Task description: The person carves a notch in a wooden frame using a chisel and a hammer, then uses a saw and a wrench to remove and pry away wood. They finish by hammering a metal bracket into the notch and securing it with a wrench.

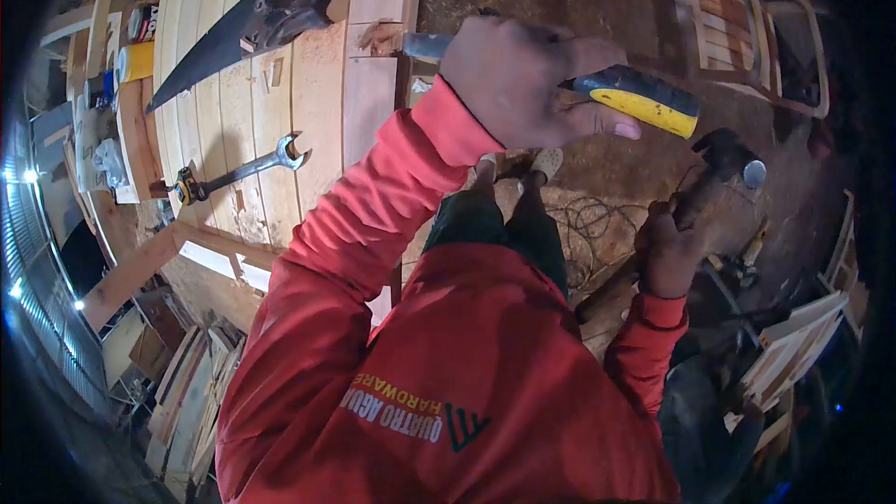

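Observation:
My left hand (532,79) is wrapped around a chisel (644,101) with a black and yellow handle. Its blade points left, the tip right at a rough notch in a wooden beam (381,37) along the workbench edge. Lower on the right, my right hand (670,243) grips a hammer (723,161) by its handle. The hammer's metal head is up near the chisel's handle end, apart from it in this view.
On the plank-topped workbench (266,121) lie a handsaw (229,42), a wrench (252,168) and wood chips. A wooden frame (761,28) stands at the upper right. Coiled cable (593,229) lies on the floor. Wood strips (191,401) are piled lower left, boards (793,345) lower right.

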The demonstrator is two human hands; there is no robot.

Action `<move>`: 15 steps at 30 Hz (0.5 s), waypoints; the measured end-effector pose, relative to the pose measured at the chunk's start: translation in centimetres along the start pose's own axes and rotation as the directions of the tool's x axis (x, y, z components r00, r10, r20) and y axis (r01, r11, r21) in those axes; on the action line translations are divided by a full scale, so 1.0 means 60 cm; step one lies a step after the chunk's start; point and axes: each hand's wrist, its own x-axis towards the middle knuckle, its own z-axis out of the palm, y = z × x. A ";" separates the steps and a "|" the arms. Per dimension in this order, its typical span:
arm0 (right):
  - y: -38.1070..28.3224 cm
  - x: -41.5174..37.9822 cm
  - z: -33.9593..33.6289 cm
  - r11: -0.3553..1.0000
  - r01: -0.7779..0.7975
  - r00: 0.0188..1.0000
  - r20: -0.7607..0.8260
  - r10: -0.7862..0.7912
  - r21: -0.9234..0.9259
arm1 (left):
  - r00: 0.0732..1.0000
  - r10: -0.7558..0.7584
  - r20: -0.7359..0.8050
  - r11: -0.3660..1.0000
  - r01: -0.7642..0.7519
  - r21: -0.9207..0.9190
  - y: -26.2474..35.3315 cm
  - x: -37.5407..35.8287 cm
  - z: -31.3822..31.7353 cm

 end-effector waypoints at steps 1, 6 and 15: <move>-0.012 -0.005 0.004 1.000 0.010 0.999 -0.036 -0.010 -0.014 | 1.000 -0.002 0.010 1.000 0.002 0.010 0.000 0.000 -0.001; -0.058 0.001 -0.017 0.956 0.216 0.974 -0.113 -0.196 0.198 | 0.997 0.036 0.061 0.995 -0.030 -0.099 0.002 0.003 -0.013; 0.035 0.008 0.064 0.652 0.473 0.846 0.099 -0.524 -0.592 | 0.990 0.012 0.141 0.995 0.002 -0.102 -0.006 0.002 -0.011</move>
